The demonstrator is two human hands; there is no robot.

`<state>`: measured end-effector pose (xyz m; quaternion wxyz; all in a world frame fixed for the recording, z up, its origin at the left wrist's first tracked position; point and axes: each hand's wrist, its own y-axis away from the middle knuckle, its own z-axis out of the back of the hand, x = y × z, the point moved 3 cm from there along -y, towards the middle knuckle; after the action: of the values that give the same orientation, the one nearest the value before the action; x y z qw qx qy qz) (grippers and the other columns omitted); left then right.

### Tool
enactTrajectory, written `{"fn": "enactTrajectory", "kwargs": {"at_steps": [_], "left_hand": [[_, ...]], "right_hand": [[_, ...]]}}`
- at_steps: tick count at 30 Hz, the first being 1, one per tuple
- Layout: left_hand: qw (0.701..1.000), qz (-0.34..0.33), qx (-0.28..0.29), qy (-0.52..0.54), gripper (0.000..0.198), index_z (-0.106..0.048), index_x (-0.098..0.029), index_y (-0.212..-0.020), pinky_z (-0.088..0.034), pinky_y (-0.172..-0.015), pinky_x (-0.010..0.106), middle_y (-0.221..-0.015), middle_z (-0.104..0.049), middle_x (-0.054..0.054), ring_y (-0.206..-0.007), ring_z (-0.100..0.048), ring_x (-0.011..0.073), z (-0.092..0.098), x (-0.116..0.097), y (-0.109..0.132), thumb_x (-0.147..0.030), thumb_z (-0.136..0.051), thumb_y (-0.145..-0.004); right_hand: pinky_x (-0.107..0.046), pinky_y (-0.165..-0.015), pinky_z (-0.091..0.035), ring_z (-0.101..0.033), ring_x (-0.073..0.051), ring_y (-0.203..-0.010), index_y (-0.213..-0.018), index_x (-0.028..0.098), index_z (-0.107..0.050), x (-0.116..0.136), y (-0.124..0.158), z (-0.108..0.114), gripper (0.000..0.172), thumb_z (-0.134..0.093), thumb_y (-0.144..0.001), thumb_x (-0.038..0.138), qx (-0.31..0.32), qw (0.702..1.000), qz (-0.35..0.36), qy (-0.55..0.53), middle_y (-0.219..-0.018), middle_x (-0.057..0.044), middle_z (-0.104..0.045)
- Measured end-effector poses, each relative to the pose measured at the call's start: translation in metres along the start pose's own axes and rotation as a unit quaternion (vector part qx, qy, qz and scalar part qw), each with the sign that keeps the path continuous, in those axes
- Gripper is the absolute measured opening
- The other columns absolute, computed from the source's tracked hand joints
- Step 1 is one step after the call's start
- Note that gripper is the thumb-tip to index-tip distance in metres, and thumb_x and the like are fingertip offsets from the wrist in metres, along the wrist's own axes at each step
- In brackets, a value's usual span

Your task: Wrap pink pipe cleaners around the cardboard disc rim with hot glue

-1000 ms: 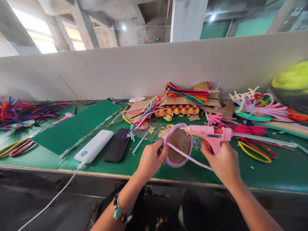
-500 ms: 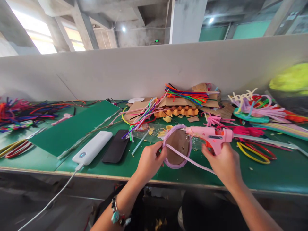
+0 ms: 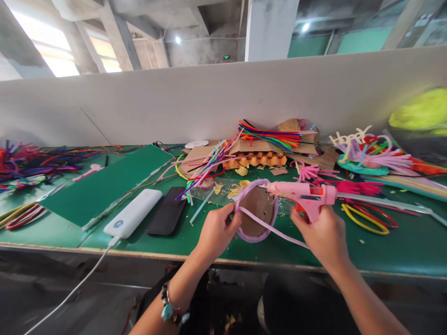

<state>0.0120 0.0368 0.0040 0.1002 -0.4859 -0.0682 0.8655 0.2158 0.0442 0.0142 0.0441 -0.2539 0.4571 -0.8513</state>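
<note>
My left hand (image 3: 218, 232) pinches the left rim of a cardboard disc (image 3: 257, 211) edged with lilac pipe cleaner. From that pinch a loose length of lilac pipe cleaner (image 3: 270, 227) slants across the disc down toward my right wrist. Wrapped round the handle of a pink glue gun (image 3: 307, 197) is my right hand (image 3: 324, 232). The gun's nozzle points left and meets the upper right rim of the disc; whether it touches is hard to tell. A clear glue stick (image 3: 380, 197) runs out of the gun's back end.
Behind the disc lie bundled coloured pipe cleaners (image 3: 270, 136), an orange egg-carton strip (image 3: 256, 160) and yellow scraps. To the left are a black phone (image 3: 166, 211), a white power bank (image 3: 134, 213) with a cable, and a green board (image 3: 111, 186). Pink pipe-cleaner shapes (image 3: 363, 188) lie at right.
Almost nothing differs. The whole view has shifted very slightly, while both hands keep the same hold on the disc and the glue gun.
</note>
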Motion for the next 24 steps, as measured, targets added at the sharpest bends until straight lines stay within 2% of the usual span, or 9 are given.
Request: {"fn": "enactTrajectory", "kwargs": {"at_steps": [7,16,24], "left_hand": [[1.0,0.001,0.001,-0.003,0.021,-0.038,-0.02,-0.059,-0.032,-0.042,0.017,-0.041,-0.043,-0.006,-0.037,-0.049,0.0091,0.0003,-0.0004,0.001,-0.031,-0.033,-0.075],[1.0,0.0,-0.001,-0.009,0.022,-0.038,-0.02,-0.059,-0.033,-0.044,0.018,-0.041,-0.043,-0.006,-0.038,-0.049,0.0099,0.0003,-0.0003,0.0001,-0.033,-0.032,-0.076],[1.0,-0.001,-0.002,-0.013,0.021,-0.039,-0.02,-0.059,-0.034,-0.045,0.019,-0.04,-0.044,-0.005,-0.039,-0.049,0.0101,0.0003,-0.0008,0.0006,-0.032,-0.033,-0.075]], "right_hand": [[-0.025,-0.036,-0.034,-0.046,-0.014,-0.032,-0.059,0.024,-0.036,0.0007,-0.0008,0.0007,0.021,-0.049,-0.068,0.038,-0.016,1.0,0.011,0.004,-0.039,0.001,-0.048],[-0.025,-0.037,-0.038,-0.048,-0.014,-0.033,-0.059,0.023,-0.04,0.0064,0.0037,0.0001,0.02,-0.049,-0.07,0.037,-0.005,0.999,0.039,-0.012,-0.04,0.0,-0.051],[-0.025,-0.037,-0.038,-0.048,-0.014,-0.034,-0.061,0.022,-0.042,0.0019,0.0017,0.0003,0.018,-0.049,-0.069,0.037,-0.012,1.0,0.02,0.008,-0.041,0.0,-0.051]]}}
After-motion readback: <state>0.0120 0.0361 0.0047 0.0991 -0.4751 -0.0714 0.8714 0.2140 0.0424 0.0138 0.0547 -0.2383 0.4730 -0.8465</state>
